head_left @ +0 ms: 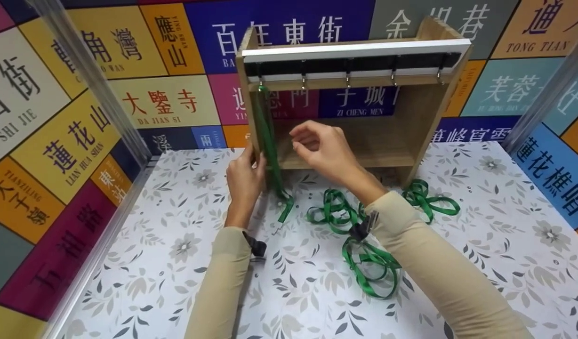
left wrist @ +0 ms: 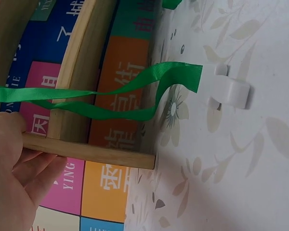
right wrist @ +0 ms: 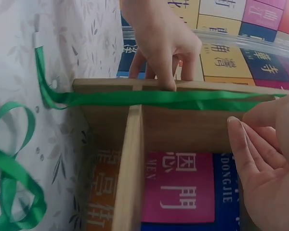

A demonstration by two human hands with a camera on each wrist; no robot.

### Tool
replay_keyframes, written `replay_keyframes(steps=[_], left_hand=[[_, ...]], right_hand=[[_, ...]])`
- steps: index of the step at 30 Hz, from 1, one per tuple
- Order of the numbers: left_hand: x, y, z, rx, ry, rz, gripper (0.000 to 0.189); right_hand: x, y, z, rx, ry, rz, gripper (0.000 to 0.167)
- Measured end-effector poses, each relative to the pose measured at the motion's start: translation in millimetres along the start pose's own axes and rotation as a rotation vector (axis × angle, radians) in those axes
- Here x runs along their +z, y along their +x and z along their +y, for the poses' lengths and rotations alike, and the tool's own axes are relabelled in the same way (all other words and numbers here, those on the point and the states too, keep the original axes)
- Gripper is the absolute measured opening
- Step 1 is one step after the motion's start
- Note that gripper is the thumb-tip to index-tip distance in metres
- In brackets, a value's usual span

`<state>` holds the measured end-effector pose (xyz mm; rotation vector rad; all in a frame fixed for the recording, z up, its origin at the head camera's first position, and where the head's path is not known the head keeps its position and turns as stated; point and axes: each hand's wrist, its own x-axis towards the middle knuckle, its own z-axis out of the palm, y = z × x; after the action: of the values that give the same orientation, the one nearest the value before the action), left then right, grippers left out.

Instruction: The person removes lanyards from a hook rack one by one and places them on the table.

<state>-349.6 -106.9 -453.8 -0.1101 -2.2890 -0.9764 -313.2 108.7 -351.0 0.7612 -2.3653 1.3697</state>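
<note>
A wooden rack (head_left: 404, 136) with a row of metal hooks stands on the table. From its leftmost hook hangs a green lanyard (head_left: 268, 141), whose lower end with a white clip (left wrist: 231, 89) reaches the tabletop. My left hand (head_left: 244, 181) grips the rack's left side panel (left wrist: 101, 153), thumb on one face and fingers on the other. To the right of the hanging strap, my right hand (head_left: 329, 153) is in the air before the rack's opening, its fingers loosely bent (right wrist: 269, 159) and holding nothing.
Loose green lanyards lie on the patterned table: one coil (head_left: 333, 212) before the rack, another (head_left: 371, 273) nearer me beside my right sleeve, and a third (head_left: 428, 197) by the rack's right foot. Sign-covered walls (head_left: 166, 99) stand behind and at the sides.
</note>
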Motion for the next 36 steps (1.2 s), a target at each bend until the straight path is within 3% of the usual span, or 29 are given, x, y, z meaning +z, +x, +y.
replay_keyframes(steps=[8,20,29,36], left_hand=[[0.6,-1.0,2.0,-0.036,0.004,-0.044,0.049],[5.1,1.3,3.2,-0.057,-0.019,0.04,0.032],[1.0,4.2,-0.4,-0.073,-0.143,0.012,0.036],[-2.8,7.8,-2.4,-0.086,-0.239,-0.016,0.046]], right_hand=[[12,22.4,-19,-0.02,-0.07,0.052,0.022],[29,43.2,-45,-0.05,-0.124,0.113,0.038],[36,53.4,-60,0.037,-0.327,0.175,0.037],[37,61.2,-60,0.083,-0.374,0.228,0.038]])
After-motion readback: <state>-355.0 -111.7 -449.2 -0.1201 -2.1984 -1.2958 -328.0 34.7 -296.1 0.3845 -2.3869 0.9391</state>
